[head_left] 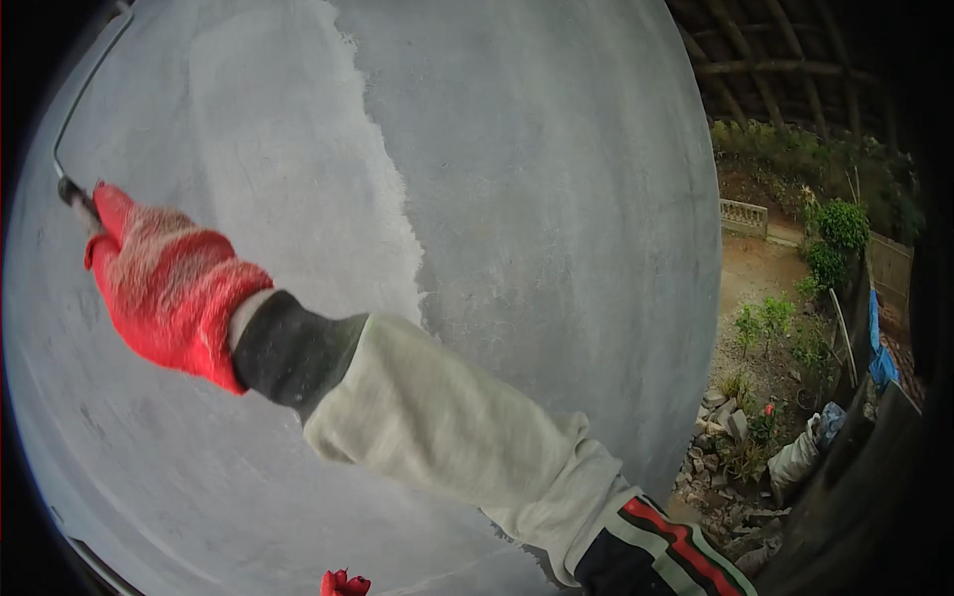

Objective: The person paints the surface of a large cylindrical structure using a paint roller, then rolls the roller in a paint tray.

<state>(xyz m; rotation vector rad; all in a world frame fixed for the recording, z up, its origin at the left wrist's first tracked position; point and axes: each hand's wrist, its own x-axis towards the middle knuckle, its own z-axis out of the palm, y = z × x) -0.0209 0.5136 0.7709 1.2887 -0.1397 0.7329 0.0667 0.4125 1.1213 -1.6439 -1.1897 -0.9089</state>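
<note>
My right hand [164, 288], in a red knit glove, reaches up and to the left across a curved-looking grey wall [556, 199]. It is shut on the dark grip of a paint roller handle [76, 195]. The roller's thin metal rod [84, 94] bends upward toward the top left, and its head is out of view. The wall's left part [258, 149] is a lighter, whitish coat with a ragged edge against the darker grey on the right. Only a small red-gloved tip of my left hand [344, 583] shows at the bottom edge.
Past the wall's right edge lies a yard: a pile of broken stones [720, 417], green shrubs [840, 233], a pale low balustrade [743, 217], a dirt path, and a blue cloth [878, 348] on a fence. Dark roof beams [775, 60] run overhead.
</note>
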